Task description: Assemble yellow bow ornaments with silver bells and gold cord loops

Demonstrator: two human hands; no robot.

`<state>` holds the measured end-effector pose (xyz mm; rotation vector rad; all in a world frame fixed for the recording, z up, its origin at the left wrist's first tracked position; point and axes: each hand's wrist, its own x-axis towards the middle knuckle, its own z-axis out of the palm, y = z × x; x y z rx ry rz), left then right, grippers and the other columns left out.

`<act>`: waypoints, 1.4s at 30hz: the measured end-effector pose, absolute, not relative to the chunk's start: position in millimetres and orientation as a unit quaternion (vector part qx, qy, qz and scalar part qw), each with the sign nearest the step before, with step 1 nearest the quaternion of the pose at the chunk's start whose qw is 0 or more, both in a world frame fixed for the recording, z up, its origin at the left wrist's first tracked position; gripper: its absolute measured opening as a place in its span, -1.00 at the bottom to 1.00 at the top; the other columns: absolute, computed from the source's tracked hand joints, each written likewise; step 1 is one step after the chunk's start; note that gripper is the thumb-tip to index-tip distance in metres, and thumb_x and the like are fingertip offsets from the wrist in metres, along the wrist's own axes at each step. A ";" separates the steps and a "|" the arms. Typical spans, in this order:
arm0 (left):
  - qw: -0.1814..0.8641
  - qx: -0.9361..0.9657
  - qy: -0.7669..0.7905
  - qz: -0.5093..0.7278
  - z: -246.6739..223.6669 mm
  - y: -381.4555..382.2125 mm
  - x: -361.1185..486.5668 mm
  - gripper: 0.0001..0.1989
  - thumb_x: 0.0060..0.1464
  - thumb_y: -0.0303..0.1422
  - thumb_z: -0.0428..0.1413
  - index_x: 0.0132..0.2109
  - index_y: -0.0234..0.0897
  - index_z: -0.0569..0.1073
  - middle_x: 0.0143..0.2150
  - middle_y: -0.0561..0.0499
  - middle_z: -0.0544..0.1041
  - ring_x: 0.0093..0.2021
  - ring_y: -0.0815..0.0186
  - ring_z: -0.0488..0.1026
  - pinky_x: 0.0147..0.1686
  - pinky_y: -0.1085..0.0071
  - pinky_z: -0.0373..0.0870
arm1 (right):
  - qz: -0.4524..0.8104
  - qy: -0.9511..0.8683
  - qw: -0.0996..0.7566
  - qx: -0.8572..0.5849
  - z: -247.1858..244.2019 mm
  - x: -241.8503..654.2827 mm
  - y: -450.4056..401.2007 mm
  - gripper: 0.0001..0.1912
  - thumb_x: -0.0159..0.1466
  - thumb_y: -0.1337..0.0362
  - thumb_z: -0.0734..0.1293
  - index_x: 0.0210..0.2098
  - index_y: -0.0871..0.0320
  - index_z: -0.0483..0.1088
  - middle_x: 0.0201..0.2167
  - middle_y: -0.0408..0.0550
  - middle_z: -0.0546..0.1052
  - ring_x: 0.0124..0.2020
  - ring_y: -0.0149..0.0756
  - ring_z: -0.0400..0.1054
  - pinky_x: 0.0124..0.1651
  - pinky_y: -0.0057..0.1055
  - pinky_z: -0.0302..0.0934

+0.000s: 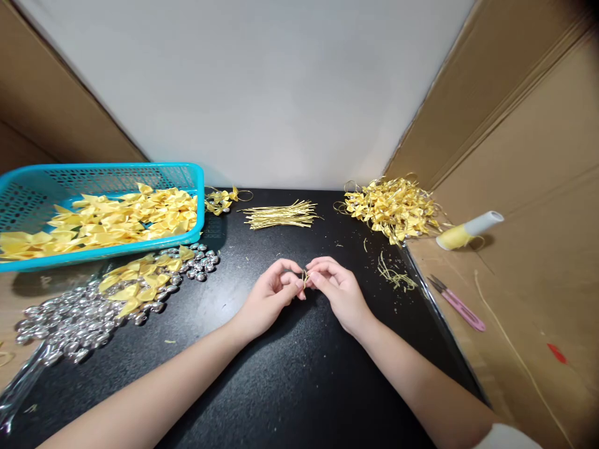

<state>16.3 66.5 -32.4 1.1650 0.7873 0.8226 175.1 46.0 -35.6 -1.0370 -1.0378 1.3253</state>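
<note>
My left hand (276, 292) and my right hand (337, 292) meet over the middle of the black table. Between their fingertips is a thin gold cord (305, 279), bent into a small curve. Both hands are pinched closed on it, thumbs facing each other. Whether a knot is in the cord is too small to tell. Beyond the hands lies a bundle of cut gold cords (281, 215). To the right of my right hand are short cord scraps (397, 274).
At left, a blue basket (202, 206) holds yellow ribbon bows. Silver bells (79, 318) and loose yellow bows (135, 280) lie before it. At back right is a heap of bows with cord loops (395, 206). Further right are a spool (468, 231) and pink thread snips (461, 307).
</note>
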 end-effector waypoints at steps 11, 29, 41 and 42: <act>0.699 0.520 0.329 0.365 -32.3 64.5 15.6 -0.66 0.14 -0.15 0.17 -0.17 -0.20 0.19 -0.52 0.18 0.43 -0.56 0.48 0.20 -0.53 0.52 0.02 | 0.668 -0.319 0.545 -0.395 -31.3 172.4 45.7 -0.70 0.01 0.10 0.52 -0.47 0.16 0.43 -0.15 -0.07 0.38 -0.39 -0.46 0.29 -0.24 -0.38 0.31; 0.669 0.563 0.339 0.347 -30.6 61.4 15.4 -0.76 0.17 -0.23 0.12 -0.19 -0.22 0.21 -0.54 0.20 0.37 -0.49 0.43 0.28 -0.41 0.47 0.18 | 0.660 -0.292 0.556 -0.412 -35.0 182.3 54.9 -0.67 -0.09 0.12 0.58 -0.47 0.17 0.48 -0.35 -0.12 0.44 -0.45 -0.48 0.24 -0.31 -0.42 0.25; 0.691 0.549 0.340 0.323 -25.8 62.3 17.0 -0.80 0.11 -0.30 0.14 -0.20 -0.27 0.28 -0.47 0.11 0.47 -0.51 0.46 0.28 -0.45 0.49 0.19 | 0.640 -0.353 0.543 -0.415 -34.0 183.1 53.7 -0.71 -0.04 0.10 0.56 -0.49 0.16 0.50 -0.31 -0.14 0.39 -0.47 -0.52 0.22 -0.34 -0.43 0.22; 0.695 0.543 0.341 0.324 -25.4 62.8 17.5 -0.77 0.11 -0.29 0.16 -0.19 -0.29 0.30 -0.43 0.08 0.49 -0.50 0.46 0.28 -0.45 0.49 0.19 | 0.634 -0.365 0.541 -0.414 -34.2 182.5 53.1 -0.72 -0.03 0.09 0.56 -0.49 0.15 0.51 -0.30 -0.14 0.38 -0.46 -0.51 0.23 -0.33 -0.43 0.23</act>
